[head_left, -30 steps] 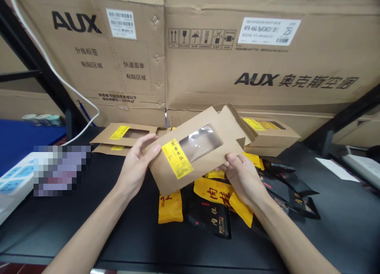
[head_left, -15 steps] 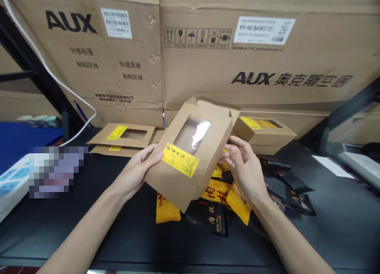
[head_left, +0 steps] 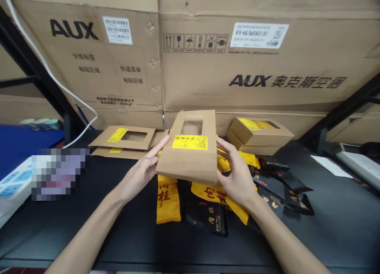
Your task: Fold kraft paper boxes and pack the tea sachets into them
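Note:
A brown kraft window box [head_left: 190, 157] with a yellow label is held between both hands above the black table [head_left: 124, 234]. My left hand [head_left: 142, 173] grips its left edge with the fingers stretched along the side. My right hand [head_left: 234, 175] holds the right edge, fingers curved behind it. The box now stands squared up, window end pointing away from me. Beneath it lie several yellow and black sachets [head_left: 208, 202] in a loose pile.
Flat unfolded window boxes [head_left: 124, 137] lie at the back left. Two assembled boxes [head_left: 259, 134] are stacked at the back right. Large AUX cartons [head_left: 237, 56] wall off the rear. A power strip [head_left: 14, 179] sits far left, a white paper [head_left: 329, 165] at right.
The box has turned from lying slanted to pointing straight away from me, and its open end flaps no longer show. Both hands moved closer in on its two sides.

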Available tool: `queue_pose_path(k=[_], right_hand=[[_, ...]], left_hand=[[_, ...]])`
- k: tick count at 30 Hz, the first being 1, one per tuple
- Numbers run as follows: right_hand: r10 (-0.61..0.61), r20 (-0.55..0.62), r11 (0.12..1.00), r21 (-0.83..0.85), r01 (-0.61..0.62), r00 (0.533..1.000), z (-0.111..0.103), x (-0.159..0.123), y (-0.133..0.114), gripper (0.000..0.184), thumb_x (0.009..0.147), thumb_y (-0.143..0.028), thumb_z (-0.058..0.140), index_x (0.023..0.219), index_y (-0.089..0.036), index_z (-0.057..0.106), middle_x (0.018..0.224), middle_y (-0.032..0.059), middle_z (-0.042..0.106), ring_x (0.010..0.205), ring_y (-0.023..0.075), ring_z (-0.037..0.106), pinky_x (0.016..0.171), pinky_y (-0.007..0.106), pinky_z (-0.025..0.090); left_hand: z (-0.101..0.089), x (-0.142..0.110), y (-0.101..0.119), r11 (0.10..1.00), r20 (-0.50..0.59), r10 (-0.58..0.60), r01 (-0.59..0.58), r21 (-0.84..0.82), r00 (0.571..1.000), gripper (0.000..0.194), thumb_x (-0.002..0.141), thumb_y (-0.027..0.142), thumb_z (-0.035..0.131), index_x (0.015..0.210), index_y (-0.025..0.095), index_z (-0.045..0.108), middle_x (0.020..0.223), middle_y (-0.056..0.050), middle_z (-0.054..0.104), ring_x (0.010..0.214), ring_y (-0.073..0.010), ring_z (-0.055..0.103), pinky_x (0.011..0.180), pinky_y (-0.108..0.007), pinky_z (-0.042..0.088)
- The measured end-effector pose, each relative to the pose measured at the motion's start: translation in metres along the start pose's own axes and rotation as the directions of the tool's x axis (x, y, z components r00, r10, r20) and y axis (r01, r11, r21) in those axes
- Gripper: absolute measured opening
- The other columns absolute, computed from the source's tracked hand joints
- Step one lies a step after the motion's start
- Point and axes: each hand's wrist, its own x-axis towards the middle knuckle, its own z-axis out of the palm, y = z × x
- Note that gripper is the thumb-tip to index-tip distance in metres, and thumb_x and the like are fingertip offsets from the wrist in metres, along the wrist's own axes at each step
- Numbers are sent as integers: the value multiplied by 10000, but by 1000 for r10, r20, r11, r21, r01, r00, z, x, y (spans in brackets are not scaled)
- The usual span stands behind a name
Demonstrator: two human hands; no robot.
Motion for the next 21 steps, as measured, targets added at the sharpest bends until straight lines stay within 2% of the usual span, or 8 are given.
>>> queue_pose_path(k=[3, 6, 8, 11, 14, 16, 18, 21], right_hand=[[22, -51, 1000, 16, -21, 998, -2, 2, 2, 587, 890, -219, 686, 1440, -257, 483, 1464, 146, 552, 1376, 288, 551, 1115, 532, 523], [-43, -92, 997, -71, 37, 995, -3, 3, 1, 522, 873, -223, 705, 1366, -259, 535, 1358, 133, 604, 1293, 289, 600, 1071, 535, 547], [-84, -115, 993, -93, 73, 990, -1, 2, 1, 543, 873, -218, 707, 1379, -268, 519, 1322, 128, 606, 1261, 288, 612, 1045, 533, 562], [-124, -134, 992, -54, 118, 983, 3, -1, -1, 660, 874, -173, 690, 1468, -304, 433, 1353, 129, 558, 1272, 281, 600, 994, 495, 596], [-190, -128, 979, -94, 179, 973, 5, -3, -2, 727, 832, -79, 679, 1468, -339, 443, 1352, 116, 538, 1265, 274, 597, 973, 465, 607], [-236, -126, 964, -157, 216, 964, 5, -3, -3, 714, 803, -31, 672, 1422, -337, 491, 1315, 107, 555, 1236, 273, 611, 981, 469, 601], [-264, -117, 949, -206, 237, 957, 5, -3, -3, 657, 805, -18, 661, 1373, -319, 526, 1290, 106, 571, 1199, 267, 633, 966, 461, 605], [-274, -70, 933, -261, 248, 959, 6, -3, -4, 525, 852, -18, 608, 1307, -277, 565, 1280, 120, 583, 1158, 250, 659, 933, 429, 619]], left_hand=[[-2, -1, -3, 990, 81, 11, -22, 142, 997, 629, 931, 315, 580, 1543, 397, 462, 1643, 53, 435, 1557, -282, 335, 1266, -495, 304], [-1, 1, -5, 932, 66, 105, -121, 341, 992, 642, 926, 272, 625, 1539, 384, 468, 1622, 10, 475, 1508, -276, 430, 1215, -466, 414], [1, 2, -7, 879, 55, 192, -196, 434, 980, 625, 928, 283, 641, 1528, 348, 480, 1584, -36, 532, 1448, -278, 518, 1153, -453, 496], [2, 4, -13, 736, 56, 363, -323, 595, 930, 578, 938, 254, 620, 1501, 302, 500, 1525, -71, 599, 1382, -268, 592, 1110, -443, 540], [3, 3, -19, 490, 113, 515, -400, 775, 850, 562, 921, 159, 598, 1465, 276, 526, 1460, -81, 652, 1326, -257, 641, 1101, -442, 548], [4, 2, -22, 370, 150, 581, -423, 827, 800, 579, 902, 107, 589, 1453, 274, 526, 1406, -83, 682, 1281, -245, 670, 1055, -415, 578], [5, 0, -24, 330, 152, 625, -435, 838, 766, 608, 893, 70, 573, 1458, 286, 512, 1372, -82, 687, 1252, -229, 682, 998, -378, 604], [7, 0, -24, 356, 118, 646, -434, 827, 754, 624, 900, 59, 558, 1465, 318, 503, 1368, -77, 651, 1262, -215, 664, 1001, -373, 593]])
